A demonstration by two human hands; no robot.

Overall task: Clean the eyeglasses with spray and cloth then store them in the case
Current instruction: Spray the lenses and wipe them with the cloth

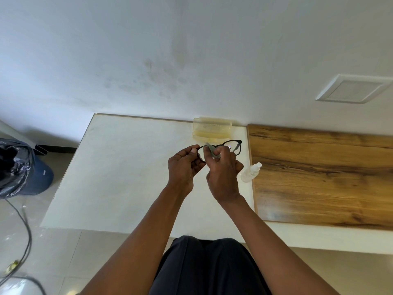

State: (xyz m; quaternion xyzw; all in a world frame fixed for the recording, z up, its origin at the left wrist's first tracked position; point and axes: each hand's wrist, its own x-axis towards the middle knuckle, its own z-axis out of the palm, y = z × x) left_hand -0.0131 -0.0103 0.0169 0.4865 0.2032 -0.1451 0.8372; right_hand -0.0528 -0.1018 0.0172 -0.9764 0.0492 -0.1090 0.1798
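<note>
- One pair of black-framed eyeglasses [230, 146], one grey cloth [210, 148], one clear spray bottle [251, 172], one translucent yellowish case [212, 129] and two bare hands are in view.
- The left hand [184, 166] pinches the left end of the eyeglasses between thumb and curled fingers, holding the frame above the white tabletop [127, 167].
- The right hand [222, 173] pinches the cloth around the lens nearest the left hand; its fingers are curled, with the cloth folded over the lens edge.
- The other lens sticks out past the right hand's fingers, to their right and slightly beyond, uncovered.
- The two hands are just beside each other, nearly touching at the fingers.
- The case lies on the tabletop beyond both hands, close to the wall [191, 60], with its lid open.
- The spray bottle lies on its side just right of the right hand's wrist, at the seam between the white tabletop and a wooden board [319, 173].
- Faint markings show on the case's lid, too small to read; no label on the bottle can be made out.
- Far left of the hands, on the floor, stands one bin with a dark bag [14, 167]; one cable [26, 231] trails below it.
</note>
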